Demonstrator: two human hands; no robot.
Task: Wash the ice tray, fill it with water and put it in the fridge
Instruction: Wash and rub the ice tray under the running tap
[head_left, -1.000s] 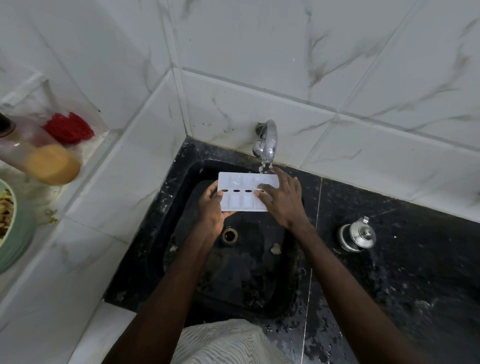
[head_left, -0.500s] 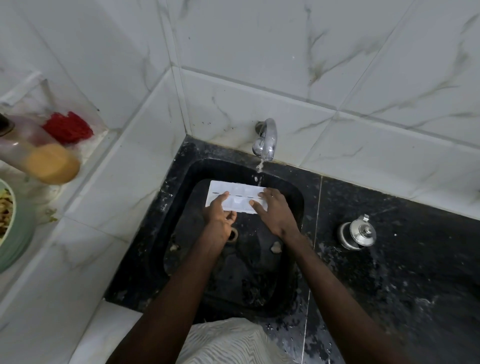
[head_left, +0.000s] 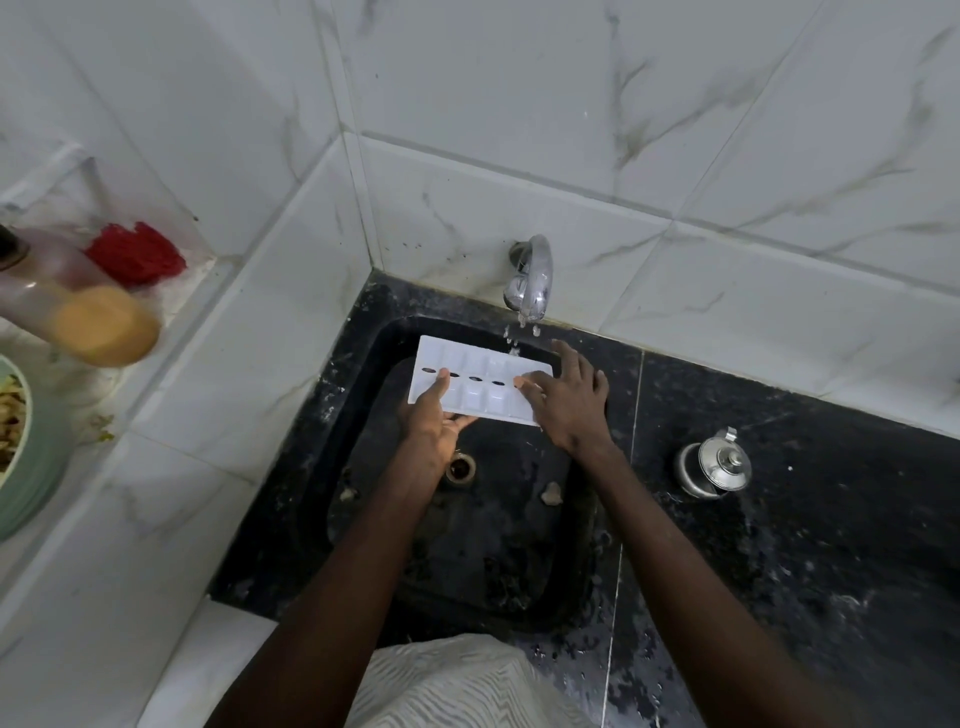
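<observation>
Along the back edge of the black speckled stone counter (head_left: 779, 519), below the white marbled wall tiles (head_left: 675, 130), the black rectangular sink (head_left: 358, 467) fills the counter's left end. The white plastic ice tray (head_left: 478, 402) is held in the air over the sink's far side. Its long axis runs left to right, cells up, and it slopes a little down toward the near edge. The left hand (head_left: 434, 431) grips the tray's near-left part, palm under it and thumb on top beside the row of dark slots. The right hand (head_left: 569, 402) lies over the right end with fingers spread and straight and the thumb on the tray's upper face; whether any finger hooks beneath cannot be told. The curved chrome tap (head_left: 532, 280) stands at the sink's back edge, and its thin broken stream of water (head_left: 514, 338) falls onto the tray's far-right corner, just beside the right hand's fingers. Most cells lie left of the stream, so rinsing them likely calls for sliding the tray rightward, led by the right hand. Nothing blocks that path. The small lidded steel pot (head_left: 714, 465) stands well right of the sink. The round brass drain (head_left: 461, 467) lies below the left wrist. A red scrubber (head_left: 136, 254) sits on the left ledge.
</observation>
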